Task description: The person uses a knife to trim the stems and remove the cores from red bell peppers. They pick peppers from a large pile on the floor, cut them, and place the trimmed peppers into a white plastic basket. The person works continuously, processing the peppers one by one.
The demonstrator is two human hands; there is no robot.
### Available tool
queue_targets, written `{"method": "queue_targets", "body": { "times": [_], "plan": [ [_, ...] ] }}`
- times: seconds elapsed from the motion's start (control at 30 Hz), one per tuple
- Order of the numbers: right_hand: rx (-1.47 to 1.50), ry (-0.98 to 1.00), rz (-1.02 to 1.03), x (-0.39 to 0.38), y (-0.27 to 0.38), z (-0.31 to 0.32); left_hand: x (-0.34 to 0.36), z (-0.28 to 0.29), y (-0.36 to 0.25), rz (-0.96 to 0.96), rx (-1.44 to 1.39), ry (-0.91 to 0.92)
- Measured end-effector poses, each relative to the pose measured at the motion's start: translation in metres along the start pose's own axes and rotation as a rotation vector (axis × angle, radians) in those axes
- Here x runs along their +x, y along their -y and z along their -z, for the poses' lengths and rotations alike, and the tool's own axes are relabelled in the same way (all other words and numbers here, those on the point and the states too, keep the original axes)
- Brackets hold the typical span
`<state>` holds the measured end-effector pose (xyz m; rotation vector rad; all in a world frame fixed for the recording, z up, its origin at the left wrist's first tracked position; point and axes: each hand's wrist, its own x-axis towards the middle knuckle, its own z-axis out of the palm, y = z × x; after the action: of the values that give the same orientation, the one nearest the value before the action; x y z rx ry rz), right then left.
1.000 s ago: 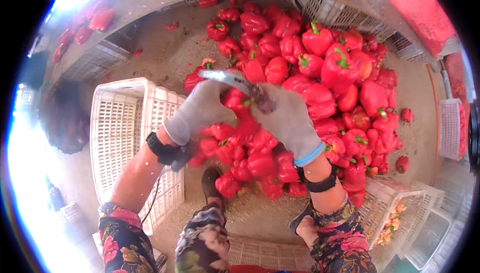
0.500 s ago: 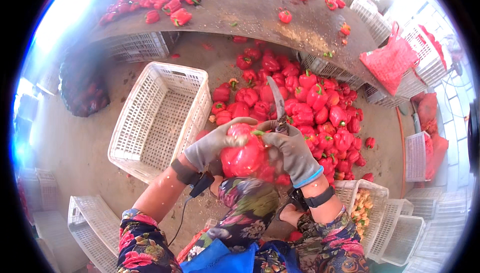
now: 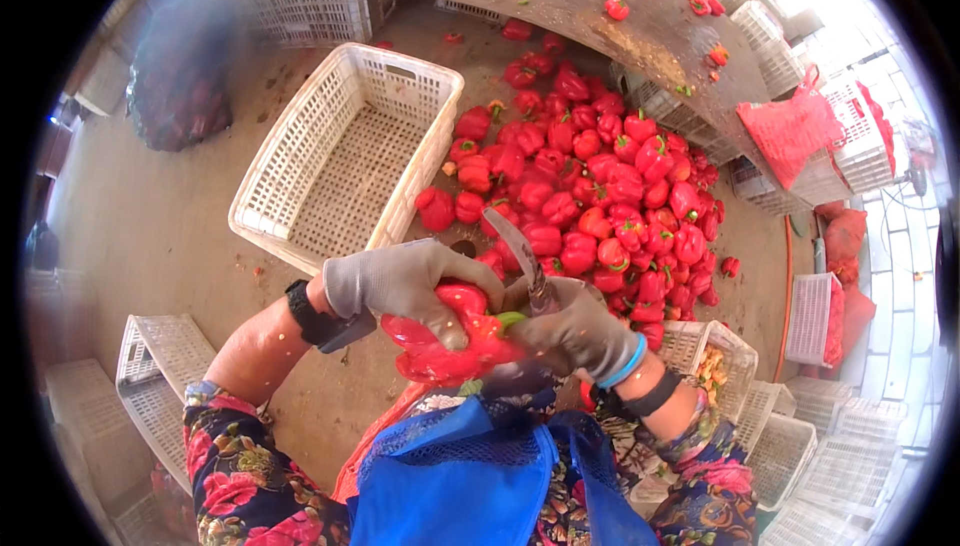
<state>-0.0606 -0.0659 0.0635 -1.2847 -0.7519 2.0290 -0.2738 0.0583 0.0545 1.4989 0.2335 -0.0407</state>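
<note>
A large red bell pepper [image 3: 450, 344] is gripped in my gloved left hand [image 3: 405, 286], whose fingers wrap over its top. Close against it, my gloved right hand [image 3: 575, 331] is closed round the handle of a curved knife [image 3: 522, 251], blade pointing up and to the left. The right thumb rests at the pepper's green stem [image 3: 511, 319]. Beyond my hands a big heap of red bell peppers [image 3: 610, 196] covers the floor. Left of the heap stands a white plastic crate [image 3: 270, 161] with nothing inside.
A long brown table [image 3: 560, 6] with scattered peppers curves across the back. At my right, a crate [image 3: 735, 346] holds pale cut-off pieces. A red woven bag [image 3: 795, 126] hangs by the table's right end. A dark net sack [image 3: 180, 86] sits far left; more crates [image 3: 165, 356] stand lower left.
The view has shifted, so the crate and heap sit higher. My hands have brought the pepper nearer my body, tipped its stem toward my right hand, and lowered the knife slightly.
</note>
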Motion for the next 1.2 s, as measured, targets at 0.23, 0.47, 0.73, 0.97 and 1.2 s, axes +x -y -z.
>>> {"method": "queue_targets", "body": {
  "times": [0.23,0.47,0.73,0.97,1.2],
  "plan": [
    [-0.301,-0.176,0.323,0.032,-0.008,-0.029,-0.035,-0.001,0.009,-0.056,0.385,-0.323],
    [0.026,-0.676,0.527,0.003,-0.033,0.154,-0.114,0.068,0.034,0.214,0.602,-0.945],
    [0.459,-0.3,0.46,0.043,-0.009,0.03,0.002,0.024,0.009,-0.032,0.22,-0.795],
    [0.437,-0.446,0.591,0.029,-0.013,-0.007,0.063,-0.058,0.026,-0.198,-0.517,-0.722],
    [0.126,-0.593,0.82,0.025,-0.033,0.002,0.06,-0.075,0.03,-0.199,-0.813,-0.605]
  ]
}}
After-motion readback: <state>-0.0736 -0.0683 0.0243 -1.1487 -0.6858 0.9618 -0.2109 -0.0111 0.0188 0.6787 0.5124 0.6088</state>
